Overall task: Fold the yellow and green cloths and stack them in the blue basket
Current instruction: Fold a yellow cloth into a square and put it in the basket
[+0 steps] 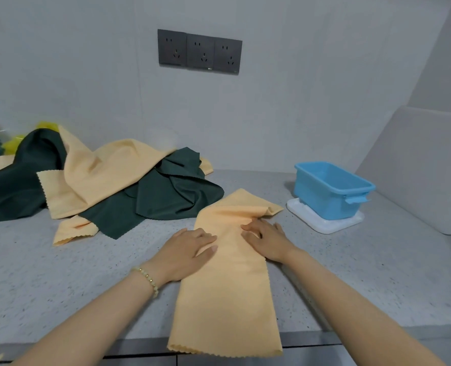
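Yellow cloth (227, 286) lies as a lengthwise strip on the table (60, 273), overhanging its near edge. Left grip (187, 249) and right grip (266, 239) are released, pressing it flat. Blue basket (322, 204) holds nothing visible; the heap (108, 180) is unfolded.

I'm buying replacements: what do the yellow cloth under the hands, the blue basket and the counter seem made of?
Yellow cloth: thin matte fabric, perhaps microfibre; zigzag-cut edges, soft creases. Blue basket: smooth, slightly glossy moulded plastic, with rolled rim and handle. Counter: matte grey speckled stone or composite, by its flecks.
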Demonstrator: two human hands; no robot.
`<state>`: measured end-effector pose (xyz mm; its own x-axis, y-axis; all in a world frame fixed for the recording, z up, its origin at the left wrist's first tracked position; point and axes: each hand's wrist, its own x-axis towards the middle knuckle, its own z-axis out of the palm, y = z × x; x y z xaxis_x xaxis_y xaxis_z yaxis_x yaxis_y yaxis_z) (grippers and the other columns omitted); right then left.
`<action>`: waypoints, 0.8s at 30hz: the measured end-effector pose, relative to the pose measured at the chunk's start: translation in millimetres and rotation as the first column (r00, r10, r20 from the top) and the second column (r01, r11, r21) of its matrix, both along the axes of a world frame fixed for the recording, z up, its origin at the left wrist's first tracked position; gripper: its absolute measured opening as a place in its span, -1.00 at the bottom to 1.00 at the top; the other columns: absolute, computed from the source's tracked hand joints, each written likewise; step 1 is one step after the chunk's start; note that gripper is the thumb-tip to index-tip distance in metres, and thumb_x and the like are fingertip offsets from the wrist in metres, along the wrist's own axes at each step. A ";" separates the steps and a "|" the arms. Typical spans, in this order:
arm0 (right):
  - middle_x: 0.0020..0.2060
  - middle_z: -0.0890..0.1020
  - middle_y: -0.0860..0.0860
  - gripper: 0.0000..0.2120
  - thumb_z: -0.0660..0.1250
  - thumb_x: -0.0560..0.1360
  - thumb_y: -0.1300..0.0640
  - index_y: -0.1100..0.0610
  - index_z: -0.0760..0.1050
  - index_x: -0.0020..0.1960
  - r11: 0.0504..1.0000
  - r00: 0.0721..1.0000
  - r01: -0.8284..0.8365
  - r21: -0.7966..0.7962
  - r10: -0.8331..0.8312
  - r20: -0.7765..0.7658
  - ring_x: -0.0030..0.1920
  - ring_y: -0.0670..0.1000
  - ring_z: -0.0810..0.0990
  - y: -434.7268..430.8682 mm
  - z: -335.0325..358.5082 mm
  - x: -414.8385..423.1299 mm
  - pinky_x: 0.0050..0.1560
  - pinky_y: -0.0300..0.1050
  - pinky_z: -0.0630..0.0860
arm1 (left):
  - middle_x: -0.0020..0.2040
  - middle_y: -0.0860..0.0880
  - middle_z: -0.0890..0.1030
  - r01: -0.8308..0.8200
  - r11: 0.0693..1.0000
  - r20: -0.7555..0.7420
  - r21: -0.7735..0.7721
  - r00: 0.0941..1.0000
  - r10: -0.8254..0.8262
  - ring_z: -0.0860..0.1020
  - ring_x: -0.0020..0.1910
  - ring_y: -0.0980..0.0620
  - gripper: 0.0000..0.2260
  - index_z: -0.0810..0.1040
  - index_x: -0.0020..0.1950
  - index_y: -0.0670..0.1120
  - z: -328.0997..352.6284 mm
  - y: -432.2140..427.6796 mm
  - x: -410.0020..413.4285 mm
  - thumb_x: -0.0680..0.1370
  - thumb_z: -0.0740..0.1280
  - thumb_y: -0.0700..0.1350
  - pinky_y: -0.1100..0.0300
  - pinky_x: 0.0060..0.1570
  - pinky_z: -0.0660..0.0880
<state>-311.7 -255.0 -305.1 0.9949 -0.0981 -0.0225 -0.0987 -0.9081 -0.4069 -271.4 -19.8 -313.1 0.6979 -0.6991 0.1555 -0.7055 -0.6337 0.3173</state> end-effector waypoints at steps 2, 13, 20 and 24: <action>0.52 0.15 -0.01 -0.57 0.02 0.61 -0.17 -0.10 0.30 0.43 1.000 1.000 -0.021 -0.019 0.020 -0.010 0.54 -0.04 -0.01 -1.4 -2.1 -1.0 0.49 0.09 -0.22 | 0.30 0.17 0.42 -0.002 1.000 0.019 0.011 1.000 0.001 0.34 0.29 0.17 -0.57 0.32 0.48 0.07 -0.7 1.1 -1.7 0.64 0.02 0.15 0.21 0.42 0.10; 0.38 0.39 -0.09 -0.75 0.23 0.56 -0.07 -0.15 0.45 0.23 1.000 0.988 0.013 0.027 -0.017 0.151 0.46 -0.07 0.23 -47.3 -13.3 -60.1 0.51 0.02 -0.06 | 0.34 0.20 0.41 0.138 0.990 -0.025 -0.021 0.990 -0.138 0.32 0.35 0.21 -0.60 0.37 0.43 0.13 -4.1 -26.9 -24.0 0.62 0.06 0.18 0.30 0.41 -0.03; 0.46 0.29 0.02 -0.58 0.17 0.60 -0.04 0.04 0.33 0.43 0.991 0.977 0.102 0.086 -0.116 0.177 0.46 0.02 0.24 -43.2 -0.6 -46.9 0.46 0.00 0.16 | 0.54 0.13 0.15 0.091 0.996 -0.067 -0.014 0.993 -0.092 0.09 0.50 0.13 -0.56 0.19 0.53 0.07 3.0 -45.7 -3.7 0.66 0.04 0.10 0.24 0.45 -0.06; 0.54 0.06 0.04 -0.50 -0.02 0.64 -0.09 0.04 0.09 0.54 0.983 0.995 0.091 -0.157 -0.096 -0.025 0.54 0.04 0.01 -33.5 -11.9 -29.8 0.51 0.03 -0.10 | 0.57 0.12 -0.01 0.096 0.984 -0.053 0.149 0.995 -0.089 -0.07 0.53 0.16 -0.52 0.02 0.57 0.07 -10.6 -54.9 2.9 0.66 -0.04 0.13 0.15 0.49 -0.23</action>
<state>-341.5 -288.5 -317.0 0.9801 -0.1959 -0.0319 -0.1974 -0.9461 -0.2568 -268.5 -74.7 -323.6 0.6331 -0.7740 0.0128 -0.7503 -0.6095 0.2562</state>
